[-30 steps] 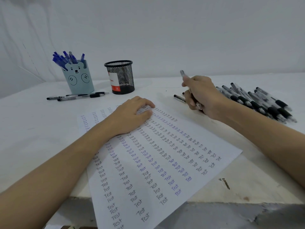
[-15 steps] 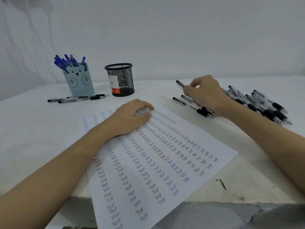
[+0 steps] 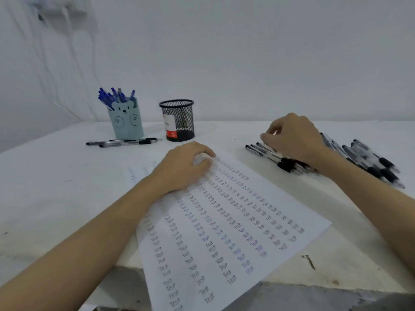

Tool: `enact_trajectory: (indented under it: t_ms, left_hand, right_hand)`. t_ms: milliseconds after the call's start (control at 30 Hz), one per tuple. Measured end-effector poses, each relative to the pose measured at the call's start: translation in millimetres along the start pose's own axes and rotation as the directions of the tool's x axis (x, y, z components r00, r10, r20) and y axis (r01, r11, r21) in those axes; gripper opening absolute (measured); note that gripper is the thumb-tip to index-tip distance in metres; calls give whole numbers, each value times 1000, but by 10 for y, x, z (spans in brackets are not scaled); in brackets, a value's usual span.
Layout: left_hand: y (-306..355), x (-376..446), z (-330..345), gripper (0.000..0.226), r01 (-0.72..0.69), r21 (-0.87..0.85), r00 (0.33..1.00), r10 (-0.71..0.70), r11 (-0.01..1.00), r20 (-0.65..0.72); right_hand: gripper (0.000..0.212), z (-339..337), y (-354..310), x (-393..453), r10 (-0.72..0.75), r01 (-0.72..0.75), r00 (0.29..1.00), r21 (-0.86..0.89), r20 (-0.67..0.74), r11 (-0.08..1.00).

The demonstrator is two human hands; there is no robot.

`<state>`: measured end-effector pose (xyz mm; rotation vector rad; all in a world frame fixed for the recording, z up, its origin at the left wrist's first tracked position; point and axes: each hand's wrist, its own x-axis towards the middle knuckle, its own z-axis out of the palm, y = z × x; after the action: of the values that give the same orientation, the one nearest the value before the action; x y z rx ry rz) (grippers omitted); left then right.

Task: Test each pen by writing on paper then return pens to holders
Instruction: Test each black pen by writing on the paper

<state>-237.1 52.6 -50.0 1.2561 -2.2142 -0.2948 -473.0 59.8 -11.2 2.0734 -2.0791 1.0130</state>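
A white sheet of paper (image 3: 224, 221) filled with columns of the word "Test" in black and blue lies angled on the table. My left hand (image 3: 184, 167) rests on its upper part, with the fingers bent down onto the sheet. To the right, my right hand (image 3: 292, 138) is low over a pile of black pens (image 3: 370, 162). Its thumb and forefinger pinch the top end of a black pen (image 3: 267, 147) that lies among them. A light blue bear holder (image 3: 126, 122) holds several blue pens (image 3: 110, 96). Next to it stands a black mesh holder (image 3: 177, 120).
A few black pens (image 3: 123, 142) lie loose in front of the bear holder. The table's worn front edge (image 3: 314, 281) runs under the paper's lower part, which hangs over it. A white wall stands close behind the holders.
My right hand held a pen upright, then brought it down flat onto the pile of black pens. My left hand stayed on the paper. The view tilted up slightly.
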Motion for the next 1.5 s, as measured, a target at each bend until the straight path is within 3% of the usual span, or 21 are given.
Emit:
enact_trajectory:
  t_ms: [133,267,400,567,767,867,967,1333,1500]
  left_hand:
    - [-164,-56,-250,22,81,106,996,-76,991,-47]
    - [-600,-282,-652,18,207,161,974,-188,965,-124]
    - [-1069,-595,-991,14,336,161,932,-303,928,-196]
    - [-1428,-856,-1134,26,409,127,899,-374,904,-230]
    - [-1515,-815,-1091,27,414,138,899,-381,900,-215]
    - [-1568,-802,-1111,28,424,169,897,-388,890,-210]
    - [-1569,-789,-1118,30,427,207,899,-389,880,-201]
    - [-1584,-814,-1114,30,427,209,900,-390,880,-196]
    - [-1601,-836,-1129,28,423,174,900,-390,889,-194]
  right_hand:
    - [18,-118,-419,78,-148,142,983,62,110,988]
    - [19,-58,-1099,262,-336,342,904,23,263,939]
    - [18,339,-1699,412,-426,482,812,-48,399,875]
    - [36,1039,-2222,458,-484,612,705,-98,519,785]
    - [23,1649,-2422,510,-484,621,708,-127,514,774]
    - [11,1755,-2456,499,-556,646,735,-152,389,748]
    - [13,1796,-2479,491,-586,638,753,-110,300,762]
    - [19,1822,-2524,506,-453,486,805,11,384,874]
    - [21,1457,-2486,585,-366,341,849,133,381,931]
